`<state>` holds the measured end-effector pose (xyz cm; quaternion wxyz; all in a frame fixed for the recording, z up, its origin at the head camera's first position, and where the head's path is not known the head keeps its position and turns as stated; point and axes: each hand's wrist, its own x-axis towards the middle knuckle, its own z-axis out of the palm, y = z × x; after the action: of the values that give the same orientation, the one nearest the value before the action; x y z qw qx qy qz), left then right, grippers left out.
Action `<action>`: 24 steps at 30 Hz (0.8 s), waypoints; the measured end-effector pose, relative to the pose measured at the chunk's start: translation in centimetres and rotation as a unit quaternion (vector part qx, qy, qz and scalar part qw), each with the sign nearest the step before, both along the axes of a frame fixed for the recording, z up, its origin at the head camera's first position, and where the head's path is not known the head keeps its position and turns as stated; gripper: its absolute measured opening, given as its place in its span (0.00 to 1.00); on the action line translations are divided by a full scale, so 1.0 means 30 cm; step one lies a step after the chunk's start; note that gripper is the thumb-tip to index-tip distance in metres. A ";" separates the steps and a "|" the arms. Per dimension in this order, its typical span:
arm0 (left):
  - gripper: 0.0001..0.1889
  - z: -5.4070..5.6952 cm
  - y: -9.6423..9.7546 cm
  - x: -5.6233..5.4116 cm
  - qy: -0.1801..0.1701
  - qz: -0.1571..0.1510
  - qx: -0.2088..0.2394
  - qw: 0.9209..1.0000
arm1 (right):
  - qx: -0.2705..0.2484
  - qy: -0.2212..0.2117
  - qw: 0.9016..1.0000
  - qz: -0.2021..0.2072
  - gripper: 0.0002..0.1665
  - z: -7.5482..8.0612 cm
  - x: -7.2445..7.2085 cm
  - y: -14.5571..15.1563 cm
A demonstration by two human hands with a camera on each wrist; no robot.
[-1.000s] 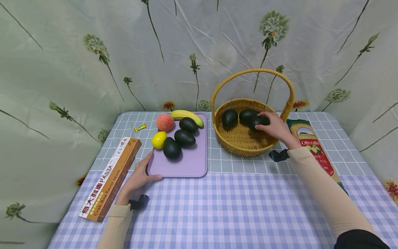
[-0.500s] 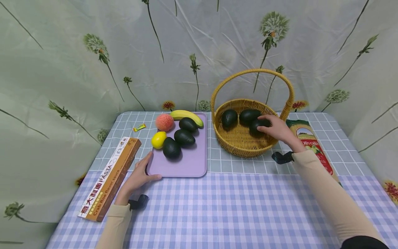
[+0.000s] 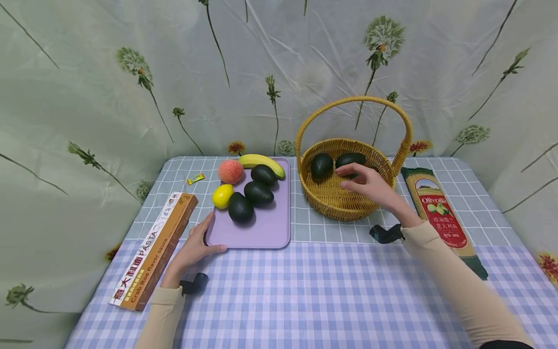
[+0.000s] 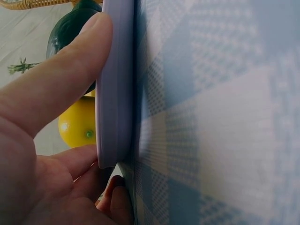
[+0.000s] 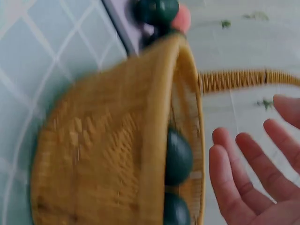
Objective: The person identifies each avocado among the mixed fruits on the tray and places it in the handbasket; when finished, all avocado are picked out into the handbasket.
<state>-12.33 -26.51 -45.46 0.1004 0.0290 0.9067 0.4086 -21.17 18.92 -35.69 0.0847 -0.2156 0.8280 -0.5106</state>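
My left hand (image 3: 197,244) grips the near left corner of a lilac tray (image 3: 268,228), thumb along the front rim, fingers at the left side. On the tray lie several dark green avocados (image 3: 241,208), a yellow lemon (image 3: 223,196), a peach (image 3: 231,172) and a banana (image 3: 263,164). My right hand (image 3: 371,188) hovers over a wicker basket (image 3: 331,207), fingers loosely bent, thumb apart, nothing between them. Two avocados (image 3: 321,166) show in the basket; the hand covers the spot where a third lay. The right wrist view shows avocados (image 5: 178,157) behind the rim.
A pasta box (image 3: 154,252) lies left of the tray, with a small yellow-green wrapped sweet (image 3: 195,179) above it. Right of the basket, a red and green pasta bag (image 3: 440,213) lies partly under the right forearm. The basket's tall handle (image 3: 354,98) arches over it.
My right hand has let go of the avocado at the basket's right side, and has lifted and shifted left over the basket. The left hand and tray have stayed put.
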 end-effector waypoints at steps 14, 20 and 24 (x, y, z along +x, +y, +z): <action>0.57 0.002 -0.001 -0.002 0.001 0.000 -0.002 1.000 | -0.017 0.015 0.982 0.185 0.32 -0.032 0.023 -0.341; 0.57 0.003 -0.001 -0.001 -0.002 0.001 -0.004 1.000 | -0.008 0.015 0.973 0.230 0.35 -0.052 -0.001 -0.477; 0.57 0.003 0.001 -0.001 -0.002 0.001 -0.004 1.000 | 0.004 0.020 0.972 0.236 0.37 -0.072 -0.023 -0.552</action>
<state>-12.36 -26.48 -45.36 0.1018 0.0267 0.9081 0.4052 -21.87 2.37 -37.83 0.1873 -0.4146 0.7574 -0.4684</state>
